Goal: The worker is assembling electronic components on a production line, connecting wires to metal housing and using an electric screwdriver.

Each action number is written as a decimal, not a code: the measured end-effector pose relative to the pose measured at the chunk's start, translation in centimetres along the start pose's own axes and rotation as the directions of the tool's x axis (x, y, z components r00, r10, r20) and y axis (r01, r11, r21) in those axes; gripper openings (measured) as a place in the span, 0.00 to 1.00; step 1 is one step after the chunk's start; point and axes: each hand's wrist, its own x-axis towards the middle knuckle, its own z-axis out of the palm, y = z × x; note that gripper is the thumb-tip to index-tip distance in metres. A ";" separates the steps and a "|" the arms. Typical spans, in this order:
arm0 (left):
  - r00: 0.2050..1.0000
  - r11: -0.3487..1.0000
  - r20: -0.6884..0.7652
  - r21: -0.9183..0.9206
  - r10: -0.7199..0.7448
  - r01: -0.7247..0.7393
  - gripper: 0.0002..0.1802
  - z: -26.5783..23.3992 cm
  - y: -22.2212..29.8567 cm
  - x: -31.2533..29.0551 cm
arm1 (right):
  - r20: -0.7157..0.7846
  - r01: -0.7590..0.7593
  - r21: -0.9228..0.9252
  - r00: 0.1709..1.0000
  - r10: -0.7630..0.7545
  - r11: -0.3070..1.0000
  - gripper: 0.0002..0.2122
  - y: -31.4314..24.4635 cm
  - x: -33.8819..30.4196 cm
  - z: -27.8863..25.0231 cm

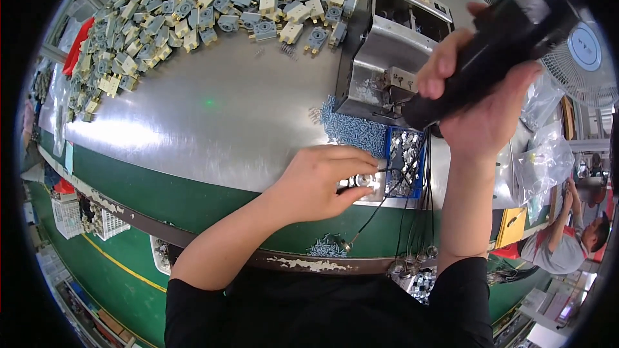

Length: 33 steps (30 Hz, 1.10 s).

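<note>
My right hand [483, 113] is wrapped round a black electric screwdriver [500, 45]. Its lower end points at the front of a metal screw feeder [366, 67], and whether the tip touches it is hidden. At the table's near edge, my left hand [319, 183] pinches a small round silvery metal part [363, 181] with a black lead between thumb and fingers. Just beyond that hand lies a heap of bluish screws [354, 131]. To its right stands a blue tray [389, 145] of small metal clips.
Many grey and cream plastic switch-like housings [213, 6] are piled at the far left. Black leads [431, 219] hang over the near edge. Clear plastic bags [548, 161] and a white fan [583, 51] are at the right, with another person [564, 245] beyond.
</note>
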 end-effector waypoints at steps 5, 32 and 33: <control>0.999 0.999 -0.026 0.022 0.036 -0.036 0.13 0.0 -0.2 -0.1 | -0.265 0.111 -0.067 0.956 -0.125 0.992 0.50 0.5 1.3 -0.6; 1.000 1.000 -0.005 -0.008 0.011 -0.011 0.17 -0.1 -0.2 0.1 | -0.360 0.037 -0.218 0.926 -0.115 0.975 0.54 1.0 2.2 1.0; 1.000 1.000 -0.006 -0.006 0.011 -0.011 0.17 -0.1 -0.2 0.1 | -0.358 0.038 -0.217 0.926 -0.116 0.975 0.54 0.9 2.1 1.0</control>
